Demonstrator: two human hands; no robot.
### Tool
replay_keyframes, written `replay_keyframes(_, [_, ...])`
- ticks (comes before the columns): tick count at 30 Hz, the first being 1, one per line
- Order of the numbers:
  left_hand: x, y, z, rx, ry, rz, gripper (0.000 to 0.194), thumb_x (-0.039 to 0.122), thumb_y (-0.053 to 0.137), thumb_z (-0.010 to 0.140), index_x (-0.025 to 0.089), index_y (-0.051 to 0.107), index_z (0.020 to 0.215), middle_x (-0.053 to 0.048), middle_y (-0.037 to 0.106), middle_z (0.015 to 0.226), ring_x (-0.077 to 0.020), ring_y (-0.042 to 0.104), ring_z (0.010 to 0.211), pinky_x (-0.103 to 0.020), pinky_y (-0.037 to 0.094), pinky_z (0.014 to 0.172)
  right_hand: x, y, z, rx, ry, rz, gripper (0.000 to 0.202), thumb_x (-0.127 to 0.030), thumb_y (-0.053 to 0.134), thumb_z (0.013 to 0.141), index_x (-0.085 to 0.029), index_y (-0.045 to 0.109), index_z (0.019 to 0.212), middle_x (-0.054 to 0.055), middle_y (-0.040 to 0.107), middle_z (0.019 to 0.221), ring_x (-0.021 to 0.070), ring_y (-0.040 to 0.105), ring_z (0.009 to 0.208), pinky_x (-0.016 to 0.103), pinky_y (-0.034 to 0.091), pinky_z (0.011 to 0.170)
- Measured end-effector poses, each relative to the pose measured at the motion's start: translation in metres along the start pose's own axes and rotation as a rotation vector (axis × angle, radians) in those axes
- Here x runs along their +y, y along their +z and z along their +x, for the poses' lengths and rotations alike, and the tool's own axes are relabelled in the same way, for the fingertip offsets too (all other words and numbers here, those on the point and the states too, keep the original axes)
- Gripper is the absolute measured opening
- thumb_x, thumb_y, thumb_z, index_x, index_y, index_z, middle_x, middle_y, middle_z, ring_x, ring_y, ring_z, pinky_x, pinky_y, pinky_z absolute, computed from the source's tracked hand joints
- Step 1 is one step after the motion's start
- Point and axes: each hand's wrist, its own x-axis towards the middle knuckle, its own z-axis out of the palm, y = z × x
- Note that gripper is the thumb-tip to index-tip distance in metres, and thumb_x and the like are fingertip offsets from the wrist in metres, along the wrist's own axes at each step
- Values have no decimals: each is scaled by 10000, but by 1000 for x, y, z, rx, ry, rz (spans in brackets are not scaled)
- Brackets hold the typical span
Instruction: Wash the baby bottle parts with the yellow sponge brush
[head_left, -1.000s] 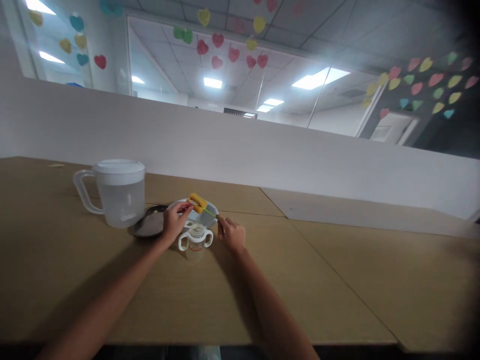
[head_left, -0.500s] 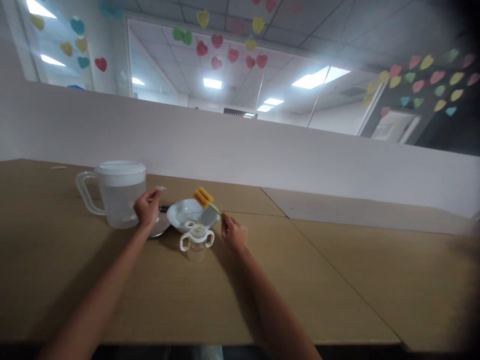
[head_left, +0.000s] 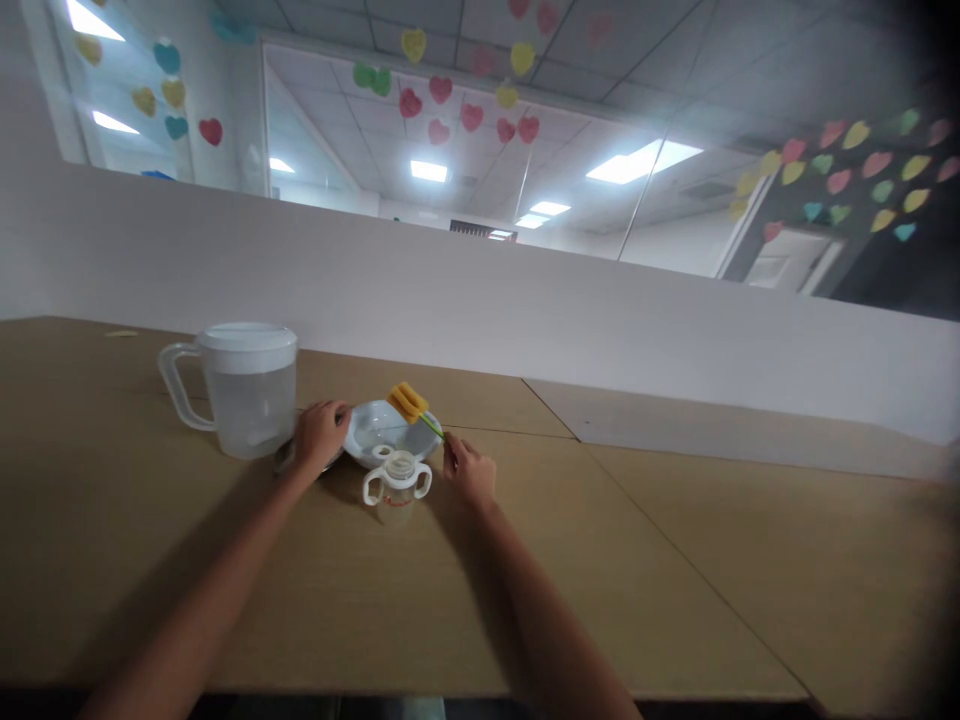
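My right hand (head_left: 469, 472) is closed around the green handle of a sponge brush (head_left: 409, 402), whose yellow head is raised over the white bowl (head_left: 360, 452). My left hand (head_left: 322, 436) is at the bowl's left rim, fingers curled down; whatever they hold is hidden. Beneath that hand, a round metal-edged thing (head_left: 330, 464) is mostly covered. In front of the bowl, a clear baby bottle (head_left: 396, 500) with two white side handles stands upright and uncapped. A small white ring (head_left: 383, 452) shows just behind the bottle's neck, by the bowl's near edge.
To the left of my left hand stands a large translucent lidded pitcher (head_left: 251, 405) with liquid in it. A small flat pale thing (head_left: 121, 333) lies far left on the brown table (head_left: 645, 580). A white wall (head_left: 480, 305) with glass above it borders the back.
My left hand has come down and right from beside the pitcher to the bowl's left rim. The small clear thing at its fingertips no longer shows. My right hand and the brush have barely moved.
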Motion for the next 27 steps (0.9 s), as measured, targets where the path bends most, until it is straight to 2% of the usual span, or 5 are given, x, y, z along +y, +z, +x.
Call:
replay_keyframes(3, [22,3,-3,-168,161,-59,336,331,470,849,195,649,1098,-83,659,1136,-204,577,1063,-298,386,944,0,-1,0,0,-5,6,323,-221,424,882,-255,640,1120,13,699,853,132,599,627,227,291,499])
replay_keyframes(6, [31,7,-7,-296,185,-59,301,373,545,806,225,691,1023,-79,685,1085,-224,599,1038,-321,400,917,0,-2,0,2,-9,7,327,-221,414,884,-248,636,1123,15,697,841,133,594,620,233,285,495])
replay_keyframes(13, [30,13,-6,-271,22,-51,289,375,683,664,205,702,897,-89,721,879,-241,651,832,-305,443,731,-2,-3,1,-46,-3,-7,315,-224,434,877,-249,640,1113,20,698,845,133,590,613,233,277,490])
replay_keyframes(20, [31,20,-9,-163,-31,-139,278,263,636,683,182,645,948,-73,702,960,-212,646,842,-280,452,730,-2,-3,0,-57,3,-12,317,-220,435,881,-250,633,1127,27,696,858,129,589,615,230,288,500])
replay_keyframes(27, [27,19,-9,274,-86,-658,278,343,504,751,172,613,941,-77,683,924,-214,628,854,-327,474,782,0,-2,0,17,10,20,298,-229,434,869,-247,662,1061,23,700,828,131,596,615,225,293,502])
